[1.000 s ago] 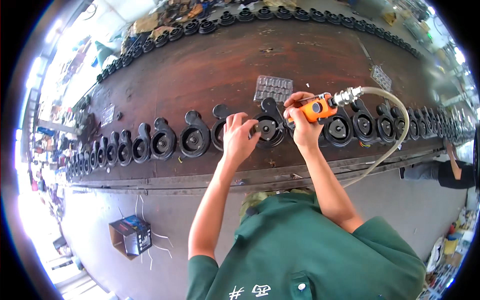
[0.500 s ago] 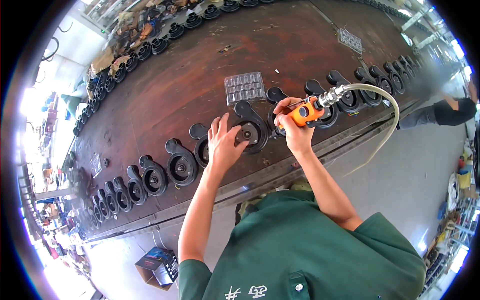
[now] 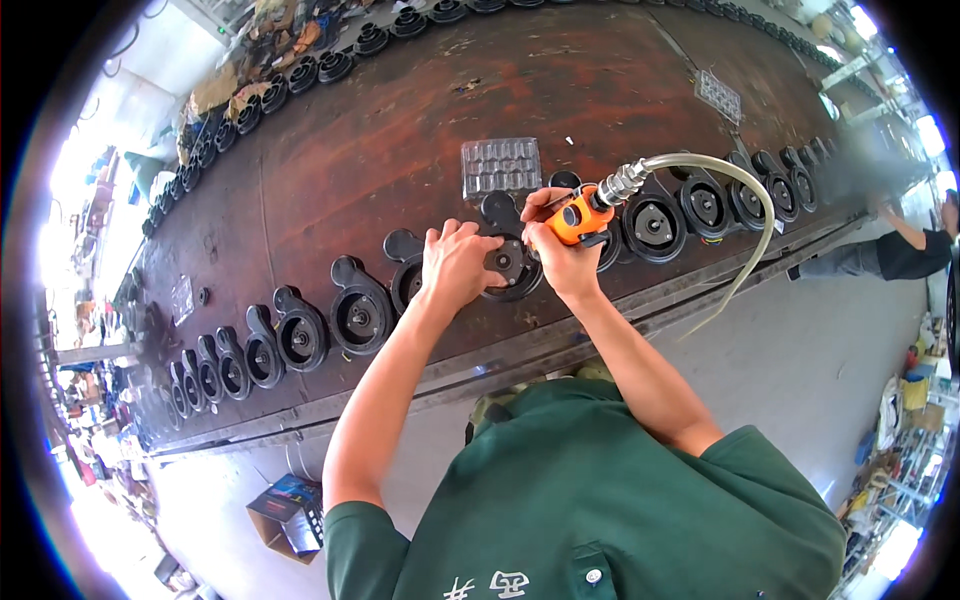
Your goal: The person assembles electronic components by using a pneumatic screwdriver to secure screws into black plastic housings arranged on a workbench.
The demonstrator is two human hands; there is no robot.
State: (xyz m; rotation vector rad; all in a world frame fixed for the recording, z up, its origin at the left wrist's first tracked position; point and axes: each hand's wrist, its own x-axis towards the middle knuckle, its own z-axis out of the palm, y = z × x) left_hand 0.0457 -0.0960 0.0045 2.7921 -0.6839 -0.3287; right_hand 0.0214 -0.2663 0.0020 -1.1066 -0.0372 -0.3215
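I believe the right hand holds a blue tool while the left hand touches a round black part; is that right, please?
Not quite: the head view shows the tool is orange, not blue. The right hand holds it, and the left hand touches the round black part.

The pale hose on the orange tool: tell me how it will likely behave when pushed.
The pale hose looks bendable but springy, since it bows in a smooth arch without visible kinks. A push would probably tug the orange tool in the right hand, because a metal coupling joins the two.
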